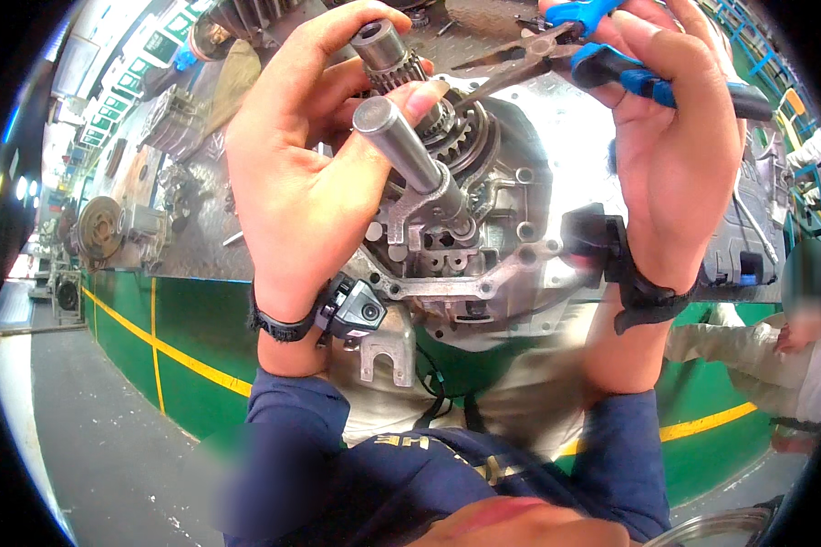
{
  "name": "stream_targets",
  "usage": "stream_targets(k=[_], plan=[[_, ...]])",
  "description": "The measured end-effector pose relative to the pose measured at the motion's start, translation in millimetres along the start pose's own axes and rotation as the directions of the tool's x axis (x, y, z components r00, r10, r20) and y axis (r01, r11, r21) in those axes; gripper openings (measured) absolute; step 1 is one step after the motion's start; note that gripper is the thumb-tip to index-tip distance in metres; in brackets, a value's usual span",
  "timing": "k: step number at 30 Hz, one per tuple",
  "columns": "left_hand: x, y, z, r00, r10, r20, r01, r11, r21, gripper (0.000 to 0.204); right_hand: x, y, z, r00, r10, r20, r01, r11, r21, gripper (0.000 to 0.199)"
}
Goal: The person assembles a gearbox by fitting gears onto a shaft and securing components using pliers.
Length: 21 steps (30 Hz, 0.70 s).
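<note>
Item: engine case (529,182), open side up, resting at the edge of the metal table (192,246), directly below my face. Contents visible: a smooth steel shaft (410,150) standing tilted out of the middle, a splined shaft (388,55) behind it, a stack of gears (456,137) around their bases, and a grey fork piece (410,223) seated at the foot of the smooth shaft. My left hand (306,182) is curled about both shafts: the thumb presses on the top of the smooth shaft, the fingers wrap behind the splined one, so the hand is closed and holding the shaft set steady. My right hand (675,137) is closed around a pair of blue-handled pliers (566,55), handles squeezed in the palm, the thin nose reaching in toward the gears just beside my left thumb; whether the tips grip anything I cannot tell, since the spot is small and partly hidden. Handling note, as judgement: the work goes best if I keep the shafts square to the case with the left hand so the gears do not bind, and bring the pliers nose in low and straight, with light pressure, so it does not slip onto my thumb or score the shaft. Surroundings: further engine parts (169,118) farther back on the table; green floor with yellow lines (182,360) below; another person's light sleeve (748,351) at the right.
</note>
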<state>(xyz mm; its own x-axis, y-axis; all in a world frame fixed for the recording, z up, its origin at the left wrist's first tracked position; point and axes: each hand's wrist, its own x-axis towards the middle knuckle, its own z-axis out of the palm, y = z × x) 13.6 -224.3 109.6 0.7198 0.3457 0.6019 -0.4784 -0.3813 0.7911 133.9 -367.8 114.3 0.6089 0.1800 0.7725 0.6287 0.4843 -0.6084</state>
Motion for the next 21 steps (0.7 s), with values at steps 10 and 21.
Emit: stream_targets(k=[10, 21], plan=[[4.1, -7.8, -9.3, 0.999, -0.045, -0.026, 0.049, 0.983, 0.176, 0.048, 12.1, 40.1, -27.3, 0.836, -0.498, 0.229, 0.539, 0.821, -0.185, 0.017], [0.6, -3.2, 7.0, 0.993, -0.01, -0.121, 0.04, 0.968, 0.246, 0.046, 3.4, 53.2, -28.5, 0.917, -0.356, 0.177, 0.35, 0.934, 0.063, 0.022]])
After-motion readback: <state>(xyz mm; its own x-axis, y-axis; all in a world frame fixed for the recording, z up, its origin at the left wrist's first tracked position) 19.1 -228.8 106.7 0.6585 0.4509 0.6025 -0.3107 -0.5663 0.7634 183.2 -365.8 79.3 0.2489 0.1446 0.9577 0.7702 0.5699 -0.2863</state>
